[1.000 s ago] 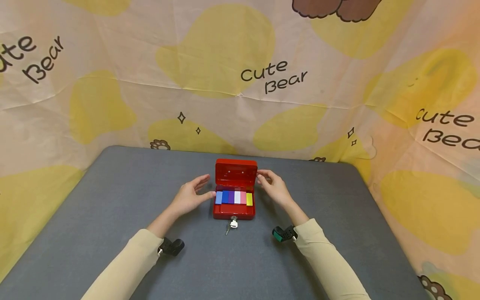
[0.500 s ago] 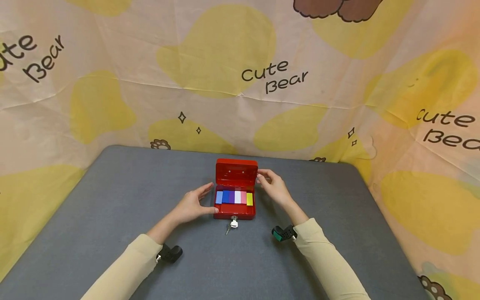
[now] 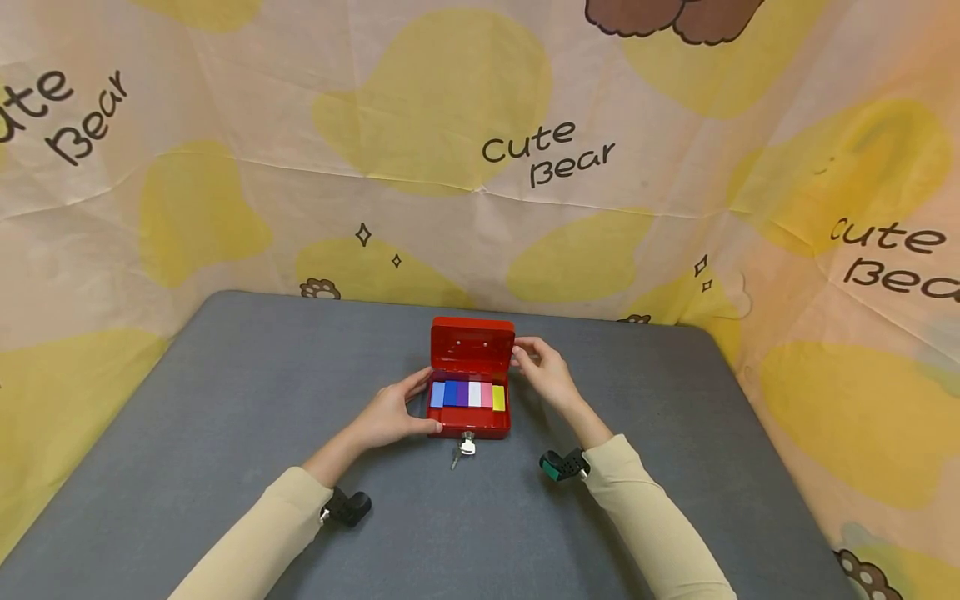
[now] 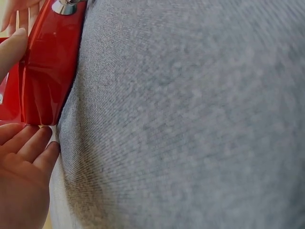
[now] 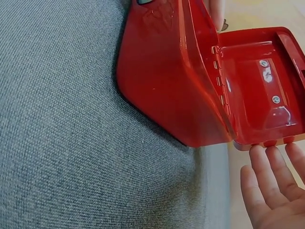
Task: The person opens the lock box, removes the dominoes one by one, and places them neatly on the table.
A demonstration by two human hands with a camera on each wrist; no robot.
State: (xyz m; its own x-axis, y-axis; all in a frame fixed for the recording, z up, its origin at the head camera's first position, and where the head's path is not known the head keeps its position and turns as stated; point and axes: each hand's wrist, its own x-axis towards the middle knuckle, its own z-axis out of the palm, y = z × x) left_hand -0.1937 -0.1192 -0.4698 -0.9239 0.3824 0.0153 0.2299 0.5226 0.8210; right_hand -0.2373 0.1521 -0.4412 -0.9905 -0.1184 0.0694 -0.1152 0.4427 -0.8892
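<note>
Left hand: my left hand point(image 3: 386, 417) lies along the left side of a red, glossy, rectangular metal-looking cash box point(image 3: 487, 432), fingers fairly straight against its side, thumb reaching over the front corner; I am not curled round it.
Right hand: my right hand point(image 3: 553, 379) is raised beside the matching red hinged lid point(image 3: 472, 342), fingers extended, tips touching its right edge, no grip around it.
Cash box: on the grey fabric-covered table point(image 3: 450, 533), directly between my hands.
Blocks: a row of six small rectangular blocks inside, running from left hand to right: light blue point(image 3: 437, 394), dark blue point(image 3: 450, 393), purple point(image 3: 462, 393), white point(image 3: 475, 394), pink point(image 3: 487, 395), yellow point(image 3: 498, 398). Their material I cannot tell.
Keys: silver metal keys point(image 3: 467, 448) at the front lock, closer to me than either hand.
Done so far: the lid stands upright and the row sits inside the box.
Left, I judge: the lid is not down, and neither hand is on the blocks or keys.
</note>
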